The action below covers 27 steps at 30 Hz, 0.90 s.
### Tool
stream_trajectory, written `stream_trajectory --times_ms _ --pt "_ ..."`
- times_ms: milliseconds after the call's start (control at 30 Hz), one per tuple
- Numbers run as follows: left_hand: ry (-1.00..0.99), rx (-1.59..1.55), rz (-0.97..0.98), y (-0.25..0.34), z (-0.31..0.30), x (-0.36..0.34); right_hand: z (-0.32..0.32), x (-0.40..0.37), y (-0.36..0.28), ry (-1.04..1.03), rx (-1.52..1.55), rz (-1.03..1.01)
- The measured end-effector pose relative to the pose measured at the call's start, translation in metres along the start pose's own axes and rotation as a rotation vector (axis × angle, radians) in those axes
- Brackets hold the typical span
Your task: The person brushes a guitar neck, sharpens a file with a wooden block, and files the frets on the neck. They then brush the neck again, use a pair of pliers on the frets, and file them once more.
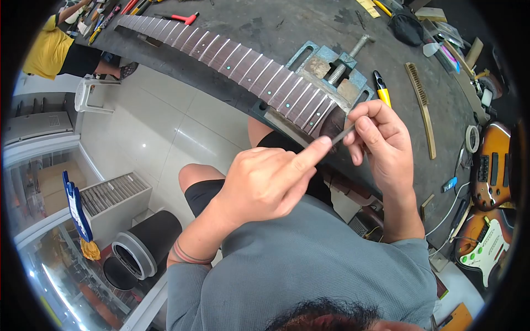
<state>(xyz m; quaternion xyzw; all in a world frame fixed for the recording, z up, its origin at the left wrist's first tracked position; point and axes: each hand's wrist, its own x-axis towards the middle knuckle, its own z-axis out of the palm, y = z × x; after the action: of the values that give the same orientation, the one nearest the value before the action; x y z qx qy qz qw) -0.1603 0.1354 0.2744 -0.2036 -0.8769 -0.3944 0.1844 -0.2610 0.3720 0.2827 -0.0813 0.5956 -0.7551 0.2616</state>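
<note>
A guitar neck (237,63) with metal frets and small green dots lies diagonally over the bench edge, beside a blue-grey vise (312,49). A thin grey file (343,134) spans the space between my hands, close to the neck's near end. My left hand (270,179) has its index finger stretched along the file and its other fingers curled; the part in its grasp is hidden. My right hand (381,132) pinches the far end of the file between thumb and fingers.
On the dark bench (248,27) are a brass-bristled brush (422,110), a yellow-and-black tool (382,91) and a red-handled tool (187,19). Two guitar bodies (491,165) are at the right. Another person (47,52) is at the upper left. A black bin (157,234) stands on the floor.
</note>
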Motion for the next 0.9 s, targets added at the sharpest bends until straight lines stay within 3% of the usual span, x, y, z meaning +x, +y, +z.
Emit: stream_trajectory --times_ms 200,300,367,433,500,667,900 --pt "-0.025 -0.048 -0.037 -0.005 0.007 0.002 0.001 0.011 0.009 -0.005 0.021 -0.023" --pt "0.026 0.031 -0.004 -0.013 0.006 -0.002 0.012 0.009 0.010 0.054 -0.128 -0.207" --pt "0.048 0.127 0.023 -0.017 0.004 -0.009 0.012 0.007 0.022 0.119 -0.467 -0.420" --pt "0.051 0.133 0.010 -0.021 0.007 -0.012 0.003 0.005 0.029 0.055 -0.862 -0.632" --pt "0.018 0.149 -0.006 -0.020 0.006 -0.014 0.005 0.003 0.033 0.023 -1.045 -0.711" --pt "-0.001 0.163 -0.042 -0.016 0.008 -0.017 0.007 0.006 0.042 0.041 -1.139 -0.830" --pt "-0.006 0.167 -0.038 -0.018 0.006 -0.021 0.010 0.008 0.047 0.034 -1.158 -0.846"
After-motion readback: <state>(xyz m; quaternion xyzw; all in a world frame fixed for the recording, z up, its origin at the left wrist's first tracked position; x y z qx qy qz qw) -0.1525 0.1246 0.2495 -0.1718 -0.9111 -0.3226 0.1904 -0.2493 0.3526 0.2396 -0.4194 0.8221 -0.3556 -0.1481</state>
